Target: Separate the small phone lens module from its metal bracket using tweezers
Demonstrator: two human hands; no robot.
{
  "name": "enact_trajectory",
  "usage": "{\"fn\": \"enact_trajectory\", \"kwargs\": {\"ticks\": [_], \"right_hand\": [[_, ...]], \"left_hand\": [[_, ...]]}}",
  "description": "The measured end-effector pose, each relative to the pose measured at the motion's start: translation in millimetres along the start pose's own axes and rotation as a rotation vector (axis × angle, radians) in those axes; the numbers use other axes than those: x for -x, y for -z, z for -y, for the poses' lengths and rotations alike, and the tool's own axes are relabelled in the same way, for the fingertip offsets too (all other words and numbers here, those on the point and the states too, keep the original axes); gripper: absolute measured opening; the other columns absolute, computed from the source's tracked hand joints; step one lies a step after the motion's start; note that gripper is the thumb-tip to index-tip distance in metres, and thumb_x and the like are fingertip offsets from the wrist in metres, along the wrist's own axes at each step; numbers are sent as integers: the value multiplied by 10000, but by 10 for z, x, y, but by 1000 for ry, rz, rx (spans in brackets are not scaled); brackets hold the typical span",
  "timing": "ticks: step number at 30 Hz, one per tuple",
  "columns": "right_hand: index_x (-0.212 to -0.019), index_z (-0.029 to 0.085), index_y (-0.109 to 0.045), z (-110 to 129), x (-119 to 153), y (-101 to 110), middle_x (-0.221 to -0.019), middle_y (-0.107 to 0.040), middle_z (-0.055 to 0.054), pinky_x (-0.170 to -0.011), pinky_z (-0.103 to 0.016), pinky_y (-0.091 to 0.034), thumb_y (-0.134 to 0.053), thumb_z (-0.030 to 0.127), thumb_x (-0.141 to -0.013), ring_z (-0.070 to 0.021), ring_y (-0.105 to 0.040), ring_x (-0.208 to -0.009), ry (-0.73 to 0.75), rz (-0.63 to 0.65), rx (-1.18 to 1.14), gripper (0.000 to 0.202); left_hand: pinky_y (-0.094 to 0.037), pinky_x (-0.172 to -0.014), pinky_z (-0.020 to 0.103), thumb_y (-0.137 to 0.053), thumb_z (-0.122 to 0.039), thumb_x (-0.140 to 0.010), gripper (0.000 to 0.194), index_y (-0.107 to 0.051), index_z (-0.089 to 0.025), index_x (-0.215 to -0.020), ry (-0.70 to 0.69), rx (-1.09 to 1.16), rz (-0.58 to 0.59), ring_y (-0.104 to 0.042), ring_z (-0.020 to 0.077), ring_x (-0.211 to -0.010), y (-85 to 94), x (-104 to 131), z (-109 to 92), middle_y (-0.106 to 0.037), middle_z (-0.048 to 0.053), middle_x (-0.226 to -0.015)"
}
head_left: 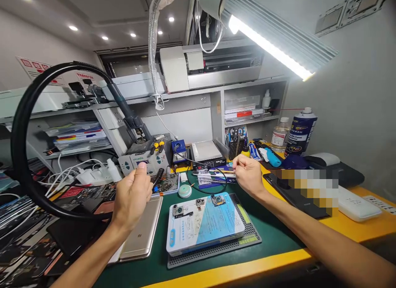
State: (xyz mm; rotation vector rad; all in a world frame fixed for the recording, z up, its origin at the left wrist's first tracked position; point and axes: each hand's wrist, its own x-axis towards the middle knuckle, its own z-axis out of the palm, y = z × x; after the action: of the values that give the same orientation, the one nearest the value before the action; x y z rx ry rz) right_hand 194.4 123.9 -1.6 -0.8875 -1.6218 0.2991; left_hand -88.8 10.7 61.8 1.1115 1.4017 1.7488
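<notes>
My left hand (133,195) is raised at the left of the mat, fingers curled into a fist with the thumb on top; nothing sticks out of it. Below it lies a gold phone back (140,232). My right hand (247,174) is also closed, held above the back right of the green mat (272,234). Slim tools (218,171) lie behind it, and I see none clearly gripped. Between my hands, a blue and white box (206,228) rests on a grey perforated pad (253,234). On the box sit three small camera modules (178,210) (199,203) (218,200).
Phone parts (27,246) crowd the left side. A black hose (21,127) loops up near my left arm. A lit lamp (272,44) hangs overhead. At right stand a spray can (301,133) and a clear bottle (280,135); a white power bank (355,203) lies nearer.
</notes>
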Motion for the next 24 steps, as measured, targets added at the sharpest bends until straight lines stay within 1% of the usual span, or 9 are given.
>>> {"fn": "enact_trajectory", "kwargs": {"ticks": [5,8,11,14,17,20,24], "right_hand": [[-1265,175,-641,40,32,12,-1291,-670,-88,-846,-442,-610,-665,289,-987,-261,-703,-1040,7,56,15,301],[-1261,174,-642,41,59,26,-1284,-673,-85,-849,-443,-610,-663,292,-989,-263,-703,-1039,38,100,38,298],[-1258,181,-643,12,90,16,-1285,-673,-86,-853,-441,-609,-654,291,-996,-257,-703,-1037,97,155,54,284],[-1257,189,-643,-34,121,-11,-1288,-672,-90,-861,-442,-607,-645,289,-1002,-249,-702,-1037,172,210,66,274],[-1257,191,-642,-72,146,-31,-1288,-671,-90,-866,-444,-606,-641,290,-1005,-248,-701,-1039,238,252,76,271],[-1255,194,-643,-90,161,-33,-1288,-671,-91,-865,-440,-606,-638,288,-1007,-244,-702,-1036,287,282,87,265],[-1249,203,-648,-96,171,-29,-1294,-670,-91,-868,-435,-606,-629,287,-1012,-239,-700,-1035,333,291,107,252]], "left_hand": [[-586,-892,449,-626,-368,-971,358,-594,-169,-1267,49,-90,58,-669,233,-1065,62,95,-35,-642,96,-1263],[-586,-893,450,-628,-363,-970,358,-594,-169,-1269,61,-152,112,-669,234,-1068,97,102,12,-641,96,-1266],[-587,-891,448,-629,-360,-970,357,-592,-169,-1270,33,-218,172,-669,233,-1065,136,70,85,-641,96,-1265],[-587,-890,446,-629,-358,-970,354,-594,-170,-1268,-59,-302,238,-669,232,-1064,189,30,148,-641,95,-1264],[-584,-900,444,-626,-355,-972,338,-604,-178,-1258,-195,-397,306,-665,232,-1073,257,27,200,-639,94,-1277],[-582,-908,437,-614,-355,-979,316,-613,-191,-1250,-304,-468,380,-662,228,-1077,322,75,247,-637,93,-1289],[-583,-908,428,-604,-357,-984,297,-622,-201,-1236,-394,-551,467,-662,223,-1072,366,156,275,-638,90,-1289]]}}
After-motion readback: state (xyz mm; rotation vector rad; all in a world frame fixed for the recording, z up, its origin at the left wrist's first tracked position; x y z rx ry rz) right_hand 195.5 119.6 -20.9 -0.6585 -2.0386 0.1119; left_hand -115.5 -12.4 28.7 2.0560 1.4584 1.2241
